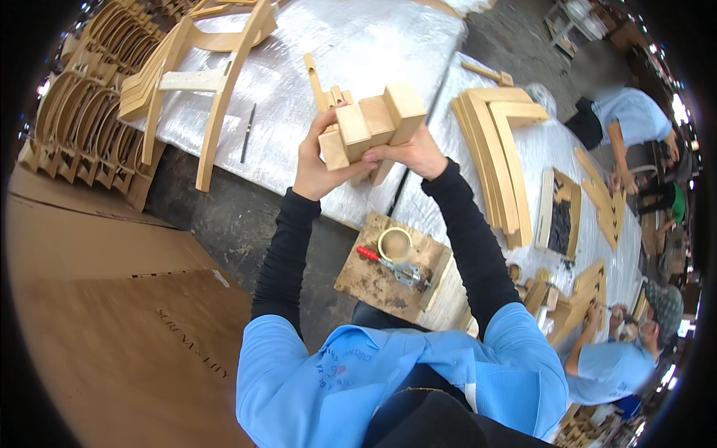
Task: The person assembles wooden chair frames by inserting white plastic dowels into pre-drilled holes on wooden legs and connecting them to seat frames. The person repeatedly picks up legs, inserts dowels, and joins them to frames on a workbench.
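Head view: both hands lift a notched wooden block [371, 123] above the bench [351, 45], left hand [317, 160] and right hand [414, 153] with fingers clamped on its lower end, over a toggle clamp [394, 269].

**Bright, even light with heavy fisheye bending**

The scene is brightly and evenly lit, with light falling from above. The silvery cover on the table [358, 45] throws back pale glare, strongest along its far edge, where the surface washes out almost to white. Shadows are soft and short; the darkest lies under the table's near edge. The wooden block piece [373, 123] held up at the centre is sharp, its faces clearly lit. Straight edges bow toward the rim, and a black ring closes off all four corners. Toward the right rim the picture smears and bright specks flare. The cardboard [112, 299] at lower left looks flat and slightly dim.
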`<state>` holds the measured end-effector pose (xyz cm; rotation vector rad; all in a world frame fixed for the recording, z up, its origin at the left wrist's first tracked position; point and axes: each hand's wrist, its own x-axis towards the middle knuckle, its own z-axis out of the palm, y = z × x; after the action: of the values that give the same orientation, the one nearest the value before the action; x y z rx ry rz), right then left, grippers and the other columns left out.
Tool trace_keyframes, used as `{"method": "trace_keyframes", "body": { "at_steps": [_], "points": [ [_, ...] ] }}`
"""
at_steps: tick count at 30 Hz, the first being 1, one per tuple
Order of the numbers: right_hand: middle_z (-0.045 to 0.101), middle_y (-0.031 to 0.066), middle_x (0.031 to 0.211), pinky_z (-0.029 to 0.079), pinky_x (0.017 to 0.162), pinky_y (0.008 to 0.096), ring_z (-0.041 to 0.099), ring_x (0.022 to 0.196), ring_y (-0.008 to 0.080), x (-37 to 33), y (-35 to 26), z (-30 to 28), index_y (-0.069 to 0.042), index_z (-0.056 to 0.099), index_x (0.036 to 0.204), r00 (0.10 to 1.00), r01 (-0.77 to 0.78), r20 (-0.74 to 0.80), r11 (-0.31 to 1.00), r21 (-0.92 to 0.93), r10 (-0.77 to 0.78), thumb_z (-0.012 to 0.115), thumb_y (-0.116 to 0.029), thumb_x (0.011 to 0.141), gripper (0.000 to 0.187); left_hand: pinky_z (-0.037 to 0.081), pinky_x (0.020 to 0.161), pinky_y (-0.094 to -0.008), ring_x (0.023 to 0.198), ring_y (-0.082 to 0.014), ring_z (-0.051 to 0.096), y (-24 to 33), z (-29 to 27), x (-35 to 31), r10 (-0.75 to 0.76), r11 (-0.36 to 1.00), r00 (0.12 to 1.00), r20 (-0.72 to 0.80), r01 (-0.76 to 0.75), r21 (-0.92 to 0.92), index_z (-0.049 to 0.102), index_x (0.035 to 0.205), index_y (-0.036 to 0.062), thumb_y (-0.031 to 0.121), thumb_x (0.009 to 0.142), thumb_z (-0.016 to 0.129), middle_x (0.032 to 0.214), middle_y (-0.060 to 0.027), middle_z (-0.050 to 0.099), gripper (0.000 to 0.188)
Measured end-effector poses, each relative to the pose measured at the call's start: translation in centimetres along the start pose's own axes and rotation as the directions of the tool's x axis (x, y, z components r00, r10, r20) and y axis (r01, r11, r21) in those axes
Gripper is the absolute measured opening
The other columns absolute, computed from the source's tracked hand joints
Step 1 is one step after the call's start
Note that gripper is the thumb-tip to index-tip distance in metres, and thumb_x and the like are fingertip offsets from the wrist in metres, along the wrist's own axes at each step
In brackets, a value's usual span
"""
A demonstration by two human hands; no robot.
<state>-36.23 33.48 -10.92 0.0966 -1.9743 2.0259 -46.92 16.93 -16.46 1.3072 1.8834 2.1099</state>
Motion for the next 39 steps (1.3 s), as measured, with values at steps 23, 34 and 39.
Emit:
{"method": "trace_keyframes", "body": {
  "at_steps": [23,34,39],
  "points": [
    [0.071,0.0140,0.088,0.059,0.069,0.0327,0.071,0.075,0.0246,-37.0,-27.9,4.4,0.007,0.068,0.102,0.704,0.315,-0.572,0.907,-0.279,-0.420,0.078,-0.003,0.080,0.026,0.057,0.080,-0.0329,0.094,-0.0212,0.071,33.5,20.8,-9.6,0.415,0.792,0.837,0.357,-0.139,-0.595,0.062,0.117,-0.0018,0.020,0.072,0.088,0.103,-0.0143,0.072,0.056],
    [0.048,0.0096,0.133,0.043,0.106,0.0395,0.050,0.125,0.0231,-51.1,-22.0,7.6,-0.003,0.036,0.140,0.720,-0.001,-0.692,0.997,-0.071,-0.049,0.090,-0.012,0.067,0.091,0.053,0.093,-0.0368,0.104,-0.0226,0.068,32.1,21.2,-26.5,0.145,0.898,0.809,0.570,0.134,-0.419,0.050,0.130,0.0018,0.020,0.066,0.092,0.109,-0.0149,0.069,0.079],
    [0.045,0.0100,0.130,0.039,0.108,0.0441,0.045,0.129,0.0265,-52.3,-17.0,7.8,-0.008,0.040,0.134,0.874,-0.018,-0.456,0.927,-0.374,-0.167,0.096,-0.022,0.061,0.093,0.045,0.107,-0.0438,0.119,-0.0281,0.061,29.4,18.3,-28.1,0.108,0.898,0.731,0.674,0.218,-0.382,0.050,0.129,0.0014,0.012,0.064,0.093,0.128,-0.0182,0.061,0.079]
  ]
}}
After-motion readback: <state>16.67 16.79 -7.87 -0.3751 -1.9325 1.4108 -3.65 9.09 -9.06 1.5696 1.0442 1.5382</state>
